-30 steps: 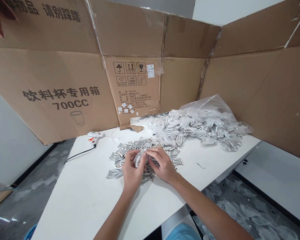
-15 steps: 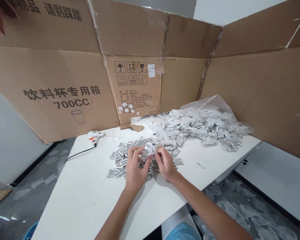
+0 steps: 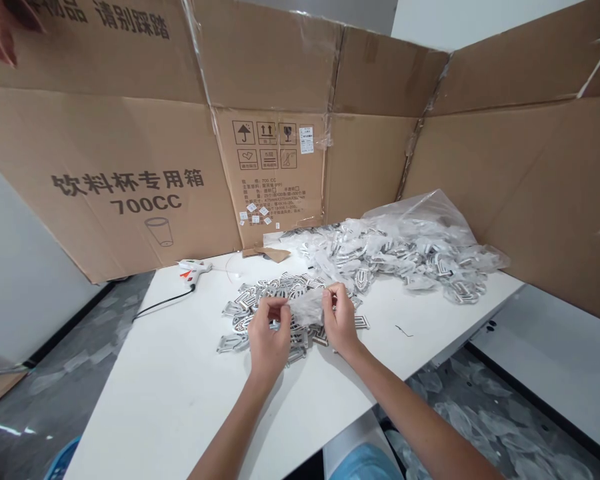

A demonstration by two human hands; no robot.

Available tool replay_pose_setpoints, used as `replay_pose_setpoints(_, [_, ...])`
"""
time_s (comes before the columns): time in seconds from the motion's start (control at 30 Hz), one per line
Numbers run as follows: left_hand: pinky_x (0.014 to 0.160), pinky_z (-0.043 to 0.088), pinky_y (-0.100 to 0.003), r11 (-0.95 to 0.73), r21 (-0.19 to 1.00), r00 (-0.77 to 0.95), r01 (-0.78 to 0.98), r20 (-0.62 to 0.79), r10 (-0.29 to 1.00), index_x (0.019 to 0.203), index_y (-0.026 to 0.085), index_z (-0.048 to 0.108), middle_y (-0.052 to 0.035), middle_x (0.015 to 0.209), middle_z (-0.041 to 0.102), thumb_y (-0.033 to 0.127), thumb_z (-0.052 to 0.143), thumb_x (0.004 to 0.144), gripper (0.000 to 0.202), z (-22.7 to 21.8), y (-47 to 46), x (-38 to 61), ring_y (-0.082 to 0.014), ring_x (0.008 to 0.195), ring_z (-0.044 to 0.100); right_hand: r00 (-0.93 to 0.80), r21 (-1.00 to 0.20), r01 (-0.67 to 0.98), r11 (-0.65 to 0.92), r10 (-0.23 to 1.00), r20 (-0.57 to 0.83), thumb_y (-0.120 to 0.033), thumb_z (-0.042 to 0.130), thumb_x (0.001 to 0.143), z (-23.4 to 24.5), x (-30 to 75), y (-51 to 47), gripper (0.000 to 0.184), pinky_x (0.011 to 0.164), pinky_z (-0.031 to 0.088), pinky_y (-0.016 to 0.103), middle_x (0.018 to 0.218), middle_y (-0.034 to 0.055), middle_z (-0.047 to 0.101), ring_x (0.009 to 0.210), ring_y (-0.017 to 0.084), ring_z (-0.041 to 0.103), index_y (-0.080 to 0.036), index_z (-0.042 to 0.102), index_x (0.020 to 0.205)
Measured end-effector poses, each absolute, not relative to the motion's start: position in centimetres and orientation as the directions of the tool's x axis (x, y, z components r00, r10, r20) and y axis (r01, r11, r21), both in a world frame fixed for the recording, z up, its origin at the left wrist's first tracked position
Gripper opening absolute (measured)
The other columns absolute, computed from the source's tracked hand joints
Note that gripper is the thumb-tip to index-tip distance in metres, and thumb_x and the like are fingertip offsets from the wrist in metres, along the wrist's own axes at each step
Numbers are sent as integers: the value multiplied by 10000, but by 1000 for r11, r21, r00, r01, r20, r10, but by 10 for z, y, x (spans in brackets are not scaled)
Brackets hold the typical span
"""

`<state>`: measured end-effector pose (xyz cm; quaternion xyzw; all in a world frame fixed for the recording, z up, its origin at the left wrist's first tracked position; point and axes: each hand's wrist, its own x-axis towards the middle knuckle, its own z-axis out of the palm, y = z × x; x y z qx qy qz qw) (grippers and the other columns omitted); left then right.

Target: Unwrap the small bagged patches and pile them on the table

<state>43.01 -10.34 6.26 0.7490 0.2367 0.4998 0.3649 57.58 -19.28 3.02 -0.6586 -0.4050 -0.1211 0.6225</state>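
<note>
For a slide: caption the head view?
Left hand and right hand pinch clear plastic over clip-shaped pieces.

A cardboard carton (image 3: 275, 173) stands along the back and right of the bench (image 3: 180, 400). On the bench, a glue gun (image 3: 194, 268) lies back left, a cardboard scrap (image 3: 266, 253) sits against the carton, and a heap of wrapped pieces (image 3: 405, 260) lies back right, with a plastic bag (image 3: 420, 217) behind it. Loose flat pieces (image 3: 240, 320) lie before the heap, under the left hand (image 3: 269, 337) and right hand (image 3: 340, 320), with one wrapped piece (image 3: 307, 308) between the hands.
</note>
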Motion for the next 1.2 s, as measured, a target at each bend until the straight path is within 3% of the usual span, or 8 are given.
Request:
replay_pose_setpoints(0.23, [577,588,-293,-342,929,290,-141,369,883,1087,231,558,-35,963,661,413,620,1000,211,61,-96,431,-167,695,712,447,-605,796,7,668,595,-347,528,1069,37,573,-195,207,777,418,348,852,17,579,829,214,548,-249,513,887])
replay_pose_setpoints(0.4, [579,615,-302,-326,927,233,-186,364,902,1125,236,507,-55,1069,613,440,579,1030,236,62,-94,433,-150,690,711,331,-546,836,56,742,583,-359,659,997,39,575,-202,138,835,464,382,945,42,633,897,238,582,-245,587,1029])
replay_pose_setpoints(0.5, [598,634,-313,-341,918,213,-203,382,899,1131,237,494,-47,1049,583,451,561,1041,242,63,-95,433,-156,722,712,337,-612,782,117,746,575,-358,680,991,38,577,-201,163,822,482,365,976,43,651,899,229,601,-251,612,1094])
replay_pose_setpoints(0.63, [584,634,-296,-353,911,202,-214,395,896,1135,235,486,-39,1028,562,459,557,1045,252,61,-94,433,-161,762,711,410,-725,659,200,712,570,-363,650,1022,37,579,-198,122,748,469,322,902,17,662,797,189,586,-247,661,989])
replay_pose_setpoints(0.8, [542,618,-296,-323,924,240,-206,368,898,1124,233,497,-39,997,574,486,575,1031,281,57,-91,434,-164,728,690,559,-772,574,275,558,614,-384,691,997,43,582,-196,210,715,467,324,812,13,686,741,185,591,-231,717,856])
replay_pose_setpoints(0.93, [584,632,-326,-344,926,314,-159,377,871,1137,225,531,-72,1005,626,519,610,1008,331,56,-92,434,-218,850,703,633,-779,561,280,460,622,-373,774,926,57,584,-196,204,693,471,323,787,22,686,742,189,600,-224,743,790])
replay_pose_setpoints(1.07, [694,642,-366,-463,884,414,-65,446,793,1233,211,556,-122,1147,654,514,602,1014,377,58,-95,429,-256,1007,709,723,-853,380,357,461,515,-441,821,862,80,582,-189,242,669,510,317,804,26,704,729,191,631,-221,722,842])
replay_pose_setpoints(1.2, [966,587,-467,-732,680,557,41,592,582,1398,218,498,-131,1272,628,437,705,958,532,55,-97,426,-297,1204,644,683,-865,303,400,542,490,-464,818,858,105,578,-177,271,632,508,287,782,-1,677,690,166,609,-230,682,867])
